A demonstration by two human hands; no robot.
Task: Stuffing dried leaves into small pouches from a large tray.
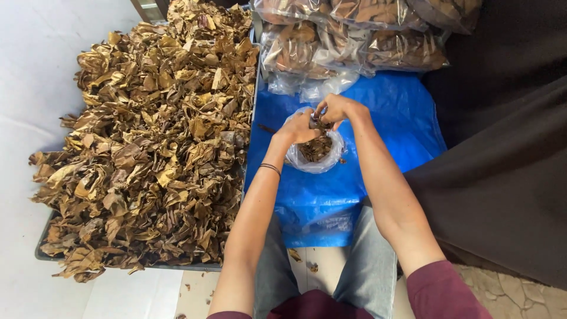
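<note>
Two hands filling a small clear plastic bag (316,155) of dried brown leaves

The left hand (297,128) grips the bag's rim, the right hand (335,108) pinches leaves at its mouth, fingers curled closed; it sits on a blue plastic sheet (390,112) beside a heaped tray of dried leaves (153,136)

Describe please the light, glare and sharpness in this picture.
Head view: soft even daylight, no hard shadows; the white surface at left is almost washed out. Mild glare on the clear bag that the left hand and right hand grip, and on the blue sheet. The dry leaf pile is sharp; straight edges bend slightly near the borders.
</note>
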